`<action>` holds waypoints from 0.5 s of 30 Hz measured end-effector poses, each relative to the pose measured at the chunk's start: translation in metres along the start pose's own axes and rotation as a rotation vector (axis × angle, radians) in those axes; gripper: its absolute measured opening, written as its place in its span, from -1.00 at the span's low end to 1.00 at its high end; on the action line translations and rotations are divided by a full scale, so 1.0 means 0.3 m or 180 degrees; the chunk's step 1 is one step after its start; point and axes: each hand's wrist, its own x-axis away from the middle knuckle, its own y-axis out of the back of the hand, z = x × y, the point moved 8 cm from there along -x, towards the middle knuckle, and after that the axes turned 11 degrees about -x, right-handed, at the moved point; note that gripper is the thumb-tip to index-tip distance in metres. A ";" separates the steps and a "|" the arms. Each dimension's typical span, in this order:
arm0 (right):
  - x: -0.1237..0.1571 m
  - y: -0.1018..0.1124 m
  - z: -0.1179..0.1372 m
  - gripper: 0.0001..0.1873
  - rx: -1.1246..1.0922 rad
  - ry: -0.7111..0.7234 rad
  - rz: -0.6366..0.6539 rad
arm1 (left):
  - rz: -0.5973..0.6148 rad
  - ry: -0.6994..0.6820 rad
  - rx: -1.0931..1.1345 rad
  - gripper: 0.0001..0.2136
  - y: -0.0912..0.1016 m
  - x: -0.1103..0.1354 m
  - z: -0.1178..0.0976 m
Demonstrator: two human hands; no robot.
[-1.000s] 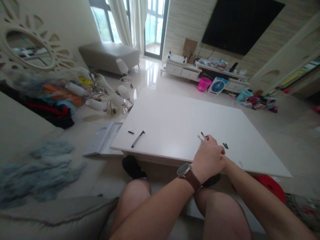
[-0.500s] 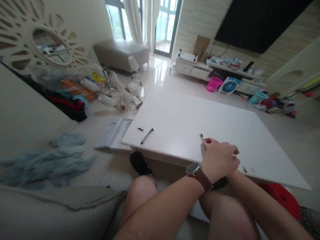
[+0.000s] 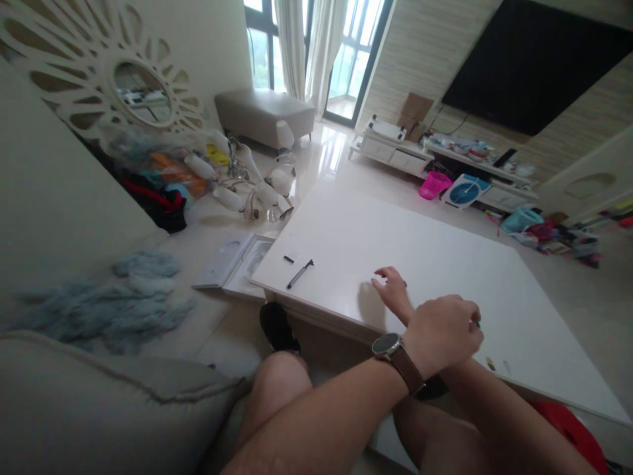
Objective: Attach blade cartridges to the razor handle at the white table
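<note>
I sit at a low white table (image 3: 445, 257), my arms crossed over its near edge. My left hand (image 3: 442, 333), with a brown-strapped watch on the wrist, is closed above that edge; a small teal bit shows at its far side, too small to name. My right hand (image 3: 393, 290) reaches leftward from under the left one, fingers stretched just over the tabletop, with a tiny dark speck at its far edge. A thin black pen-like tool (image 3: 300, 274) and a small black-and-white piece (image 3: 291, 257) lie near the table's left corner.
Two tiny bits (image 3: 490, 363) lie by the table's near edge. An open white box (image 3: 232, 260), a chandelier (image 3: 257, 188) and a blue fluffy rug (image 3: 123, 303) are on the floor to the left. A black shoe (image 3: 277, 326) and a red stool (image 3: 573, 429) sit by my knees.
My right hand has come out from under the left and moved left across the table with fingers stretched. The left hand drew back toward the edge. The view shifted left.
</note>
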 end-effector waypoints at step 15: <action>-0.181 -0.732 0.533 -0.71 0.0203 0.0400 0.1180 | -0.0147 0.0333 0.0220 -0.78 0.051 -0.037 0.084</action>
